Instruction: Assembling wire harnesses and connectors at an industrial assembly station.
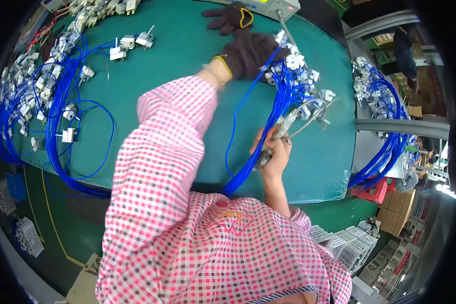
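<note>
In the head view, the step in hand looks to be working at the plugs on one end of a blue bundle, which lies on the green table and runs down toward the person's body. The next move, I judge, calls for a steady hold there, with the loose blue cable kept from snagging.

The left hand, in a dark glove, reaches to the plugs; its fingertips are among them and blurred, so I cannot tell whether they pinch one. The bare right hand has its fingers curled closed around a grey piece beside the bundle, whose cables cross over those fingers. A spare glove lies beyond the left hand.
</note>
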{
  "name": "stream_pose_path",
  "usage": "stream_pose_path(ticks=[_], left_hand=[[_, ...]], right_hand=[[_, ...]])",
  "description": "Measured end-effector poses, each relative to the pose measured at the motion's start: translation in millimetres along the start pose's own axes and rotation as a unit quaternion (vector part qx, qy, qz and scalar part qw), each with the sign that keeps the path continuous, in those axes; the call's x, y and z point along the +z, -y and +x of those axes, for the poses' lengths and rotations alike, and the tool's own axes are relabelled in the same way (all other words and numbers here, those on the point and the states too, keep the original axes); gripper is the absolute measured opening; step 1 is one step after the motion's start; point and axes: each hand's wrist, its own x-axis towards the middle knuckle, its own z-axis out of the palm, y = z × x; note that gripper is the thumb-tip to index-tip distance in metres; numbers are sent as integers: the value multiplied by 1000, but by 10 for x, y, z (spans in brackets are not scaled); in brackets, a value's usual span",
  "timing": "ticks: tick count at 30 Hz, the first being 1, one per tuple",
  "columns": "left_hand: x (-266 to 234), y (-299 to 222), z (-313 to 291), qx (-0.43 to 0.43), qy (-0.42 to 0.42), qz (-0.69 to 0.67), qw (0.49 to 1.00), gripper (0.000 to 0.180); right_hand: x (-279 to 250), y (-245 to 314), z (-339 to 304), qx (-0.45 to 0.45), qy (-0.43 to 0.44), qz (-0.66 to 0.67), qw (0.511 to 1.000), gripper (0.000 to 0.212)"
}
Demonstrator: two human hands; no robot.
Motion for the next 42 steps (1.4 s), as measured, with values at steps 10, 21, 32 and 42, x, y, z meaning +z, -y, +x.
stream_pose_path(ticks=[10,21,32,42], left_hand=[[-794,130,-309,-338,97,-344,871,37],[41,199,1408,-263,409,-159,859,48],[1175,622,978,-86,460,-66,881,34],[-876,807,747,-304,175,-818,455,41]], right_hand=[[-532,195,-217,-114,-133,0,984,21],[-916,48,-196,-283,-71,-467,835,10],[-710,278,41,-120,158,-480,854,28],[-719,346,163,-83,175,-497,846,22]])
